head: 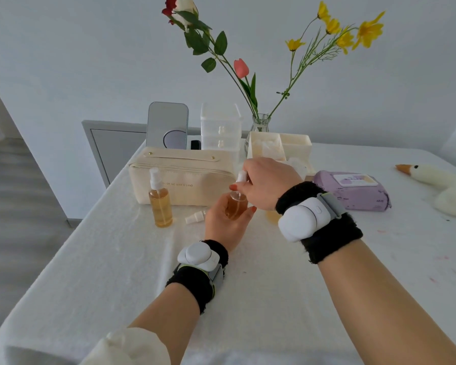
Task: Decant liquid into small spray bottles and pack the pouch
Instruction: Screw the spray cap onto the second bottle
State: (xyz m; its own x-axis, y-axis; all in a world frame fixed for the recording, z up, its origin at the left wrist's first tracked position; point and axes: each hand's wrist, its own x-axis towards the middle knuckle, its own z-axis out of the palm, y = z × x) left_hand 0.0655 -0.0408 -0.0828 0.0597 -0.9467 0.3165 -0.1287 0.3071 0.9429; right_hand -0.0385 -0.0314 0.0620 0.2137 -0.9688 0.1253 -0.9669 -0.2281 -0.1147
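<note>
My left hand (223, 223) grips a small spray bottle (236, 205) of amber liquid, held upright above the white tablecloth. My right hand (267, 181) pinches a white spray head (242, 177) just above the bottle's neck, its thin tube reaching into the opening. A taller spray bottle (160, 202) with amber liquid and its pump on stands to the left. A loose white spray head (195, 217) lies on the cloth between them. Another amber container (272, 216) is mostly hidden behind my right wrist. The cream pouch (184, 177) stands behind the bottles.
At the back stand a mirror (167, 125), clear drawers (221, 126), a glass vase of flowers (259, 123) and a cream organiser tray (296, 146). A purple wipes pack (353, 191) and a plush goose (442, 184) lie to the right. The table's left edge (71, 241) drops off.
</note>
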